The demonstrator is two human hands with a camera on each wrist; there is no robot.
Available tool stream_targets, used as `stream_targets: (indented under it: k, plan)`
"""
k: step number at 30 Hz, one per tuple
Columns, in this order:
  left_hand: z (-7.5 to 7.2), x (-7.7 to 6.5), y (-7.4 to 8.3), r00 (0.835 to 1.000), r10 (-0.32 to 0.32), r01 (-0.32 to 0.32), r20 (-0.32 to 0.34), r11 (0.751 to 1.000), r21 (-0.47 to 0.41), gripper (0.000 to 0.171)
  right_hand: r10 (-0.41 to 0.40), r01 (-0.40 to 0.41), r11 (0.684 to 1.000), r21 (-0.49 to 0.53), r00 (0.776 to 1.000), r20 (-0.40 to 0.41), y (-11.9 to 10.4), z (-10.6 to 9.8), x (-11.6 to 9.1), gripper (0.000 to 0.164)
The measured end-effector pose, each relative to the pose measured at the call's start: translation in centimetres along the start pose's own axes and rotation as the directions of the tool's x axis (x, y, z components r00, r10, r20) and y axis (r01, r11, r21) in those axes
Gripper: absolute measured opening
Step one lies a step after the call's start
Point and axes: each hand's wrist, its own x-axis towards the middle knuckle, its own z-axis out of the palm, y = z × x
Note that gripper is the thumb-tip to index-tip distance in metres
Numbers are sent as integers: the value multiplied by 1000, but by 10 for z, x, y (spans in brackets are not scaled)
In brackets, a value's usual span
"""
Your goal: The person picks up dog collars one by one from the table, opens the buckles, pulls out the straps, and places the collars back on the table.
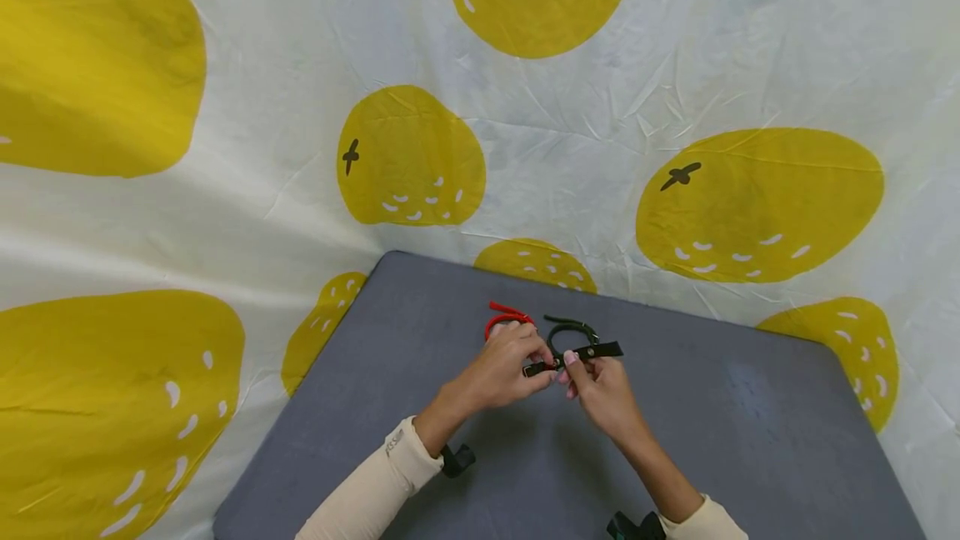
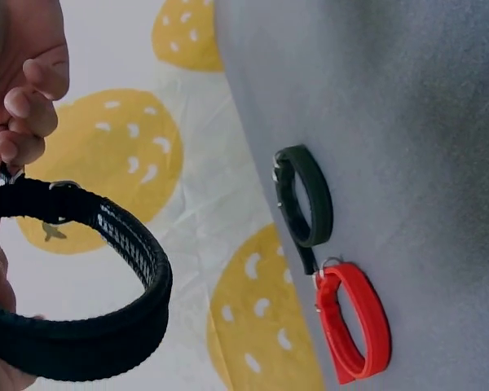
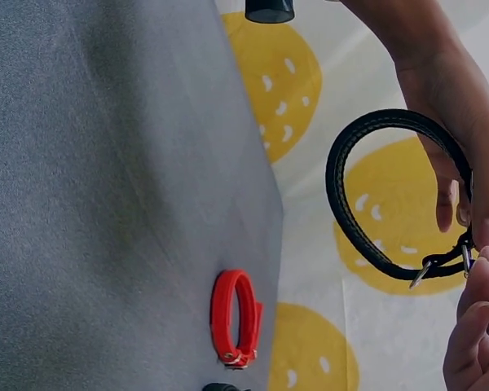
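Note:
A black collar [image 1: 603,349] with a padded band is held up over the table between both hands. My left hand [image 1: 504,367] pinches one end of its strap, at the buckle [image 3: 466,257]. From the other side my right hand [image 1: 609,400] grips the strap with its thumb on top, and the free end points right. The collar's round loop [image 2: 106,354] hangs below the fingers, with a metal ring [image 3: 421,275] beside the buckle. Fingers partly hide the strap where it meets the buckle. Beyond the hands lie a red collar [image 2: 376,314] and a dark green collar [image 2: 319,199].
The grey table [image 1: 705,432] runs up to a white cloth backdrop [image 1: 555,148] printed with yellow fruit. Black wrist straps with cameras [image 1: 458,461] sit on both forearms, near the cream sleeves [image 1: 367,490].

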Motion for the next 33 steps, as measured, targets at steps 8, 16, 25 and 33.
stream_targets:
  k: [8,16,25,33]
  plan:
    - [-2,-1,-5,999,28,-26,29,997,-75,18,28,-27,1000,10,999,-37,-1,-2,3,32]
    - [-4,0,-8,999,30,-24,32,984,-177,16,50,-47,998,53,996,-68,-5,-4,4,33]
    - [-7,0,-12,996,65,-49,56,967,-248,27,65,-57,992,109,995,-71,-12,-10,6,26]
    - [-10,1,-16,991,118,-93,66,949,-300,38,64,-60,994,94,997,-34,-15,-15,8,28]
